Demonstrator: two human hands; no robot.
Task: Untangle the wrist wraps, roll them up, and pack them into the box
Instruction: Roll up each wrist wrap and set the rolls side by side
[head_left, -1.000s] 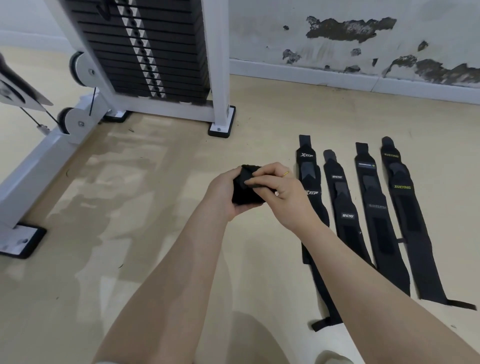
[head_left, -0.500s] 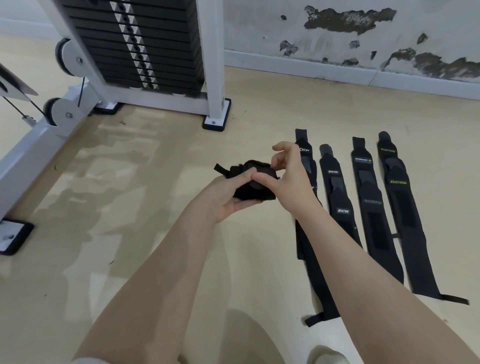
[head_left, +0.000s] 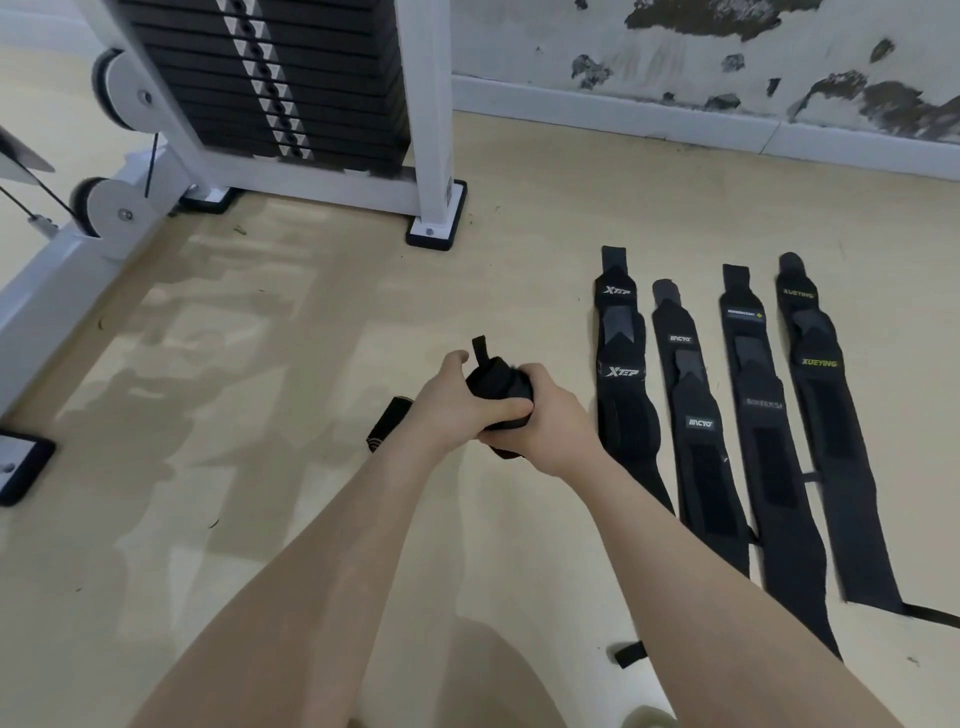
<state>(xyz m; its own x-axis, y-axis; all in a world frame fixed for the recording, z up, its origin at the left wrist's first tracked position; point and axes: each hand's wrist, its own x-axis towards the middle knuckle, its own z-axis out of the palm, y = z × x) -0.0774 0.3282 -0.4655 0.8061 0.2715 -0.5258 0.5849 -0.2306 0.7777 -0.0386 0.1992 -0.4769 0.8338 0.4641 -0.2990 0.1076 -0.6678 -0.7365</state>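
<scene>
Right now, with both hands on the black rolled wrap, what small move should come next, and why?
Probably tuck down the loose black tab that sticks up from the black rolled wrist wrap, so the roll stays closed. Both the left hand and the right hand grip it above the floor, four flat black wraps wait alongside, and no box is in view.
</scene>
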